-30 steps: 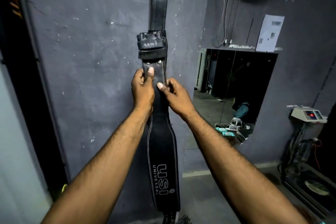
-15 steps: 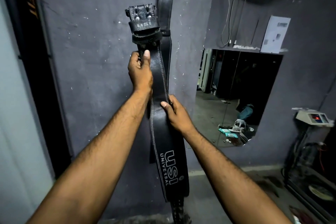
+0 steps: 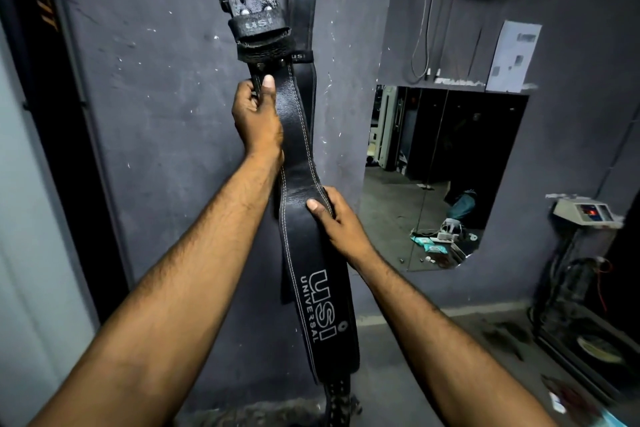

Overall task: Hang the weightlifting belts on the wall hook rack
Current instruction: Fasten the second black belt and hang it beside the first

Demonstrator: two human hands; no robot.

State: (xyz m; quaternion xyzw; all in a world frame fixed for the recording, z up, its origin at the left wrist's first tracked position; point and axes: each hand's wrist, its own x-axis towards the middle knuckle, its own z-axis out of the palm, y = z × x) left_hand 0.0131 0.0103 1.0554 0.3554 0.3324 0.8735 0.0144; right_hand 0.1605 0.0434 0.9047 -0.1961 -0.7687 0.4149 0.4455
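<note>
I hold a black leather weightlifting belt (image 3: 320, 295), printed "USI UNIVERSAL", upright against the grey wall. My left hand (image 3: 257, 118) grips its narrow part just below the buckle end (image 3: 254, 21). Lower down, my right hand (image 3: 337, 218) clasps the belt's right edge where it widens. Behind it a second black belt (image 3: 301, 0) hangs flat on the wall from above the frame. The hook rack itself is out of view.
A mirror (image 3: 440, 177) is set in the wall to the right, with a paper sheet (image 3: 514, 56) above it. A small machine with a display (image 3: 585, 213) and cables stand at the far right. A dark door frame (image 3: 59, 115) runs down the left.
The belt has gone up; its buckle end now sits beside the hanging belt's upper strap. My left hand rose with it, and my right hand slid down to the wider part.
</note>
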